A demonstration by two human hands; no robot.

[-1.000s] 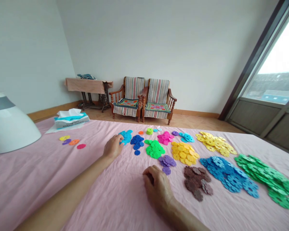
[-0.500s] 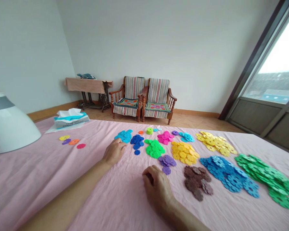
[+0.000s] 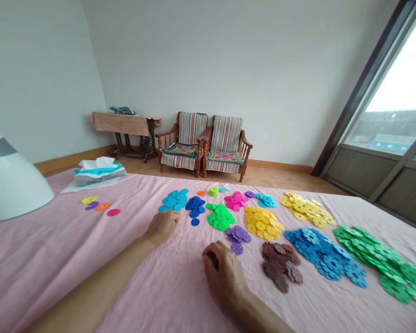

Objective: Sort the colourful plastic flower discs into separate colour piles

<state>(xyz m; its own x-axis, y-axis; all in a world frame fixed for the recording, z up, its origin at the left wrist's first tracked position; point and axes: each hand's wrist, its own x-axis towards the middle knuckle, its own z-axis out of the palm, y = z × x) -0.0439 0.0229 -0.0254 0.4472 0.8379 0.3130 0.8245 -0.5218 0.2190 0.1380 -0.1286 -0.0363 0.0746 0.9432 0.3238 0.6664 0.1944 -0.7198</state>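
My left hand (image 3: 162, 226) rests with curled fingers on the pink cloth, just below the light-blue disc pile (image 3: 174, 200); whether it holds anything is hidden. My right hand (image 3: 223, 270) is curled on the cloth, thumb near the fingertips, with no piece showing in it. Nearest to it is the purple pile (image 3: 238, 237). Around them lie notched plastic discs sorted by colour: dark blue (image 3: 195, 206), bright green (image 3: 221, 217), pink (image 3: 236, 200), orange-yellow (image 3: 262, 223), brown (image 3: 280, 263), larger blue (image 3: 326, 253), larger green (image 3: 381, 259) and yellow (image 3: 307, 209).
A white rounded appliance (image 3: 15, 185) stands at the left edge, beside a tissue box (image 3: 100, 173). A few loose discs, among them a red one (image 3: 113, 212), lie at the left. Two wooden chairs (image 3: 225, 152) stand beyond the table.
My left hand has drawn back slightly from the light-blue pile, and its fingers are more curled. My right hand has kept its shape and place. The view has shifted a little.
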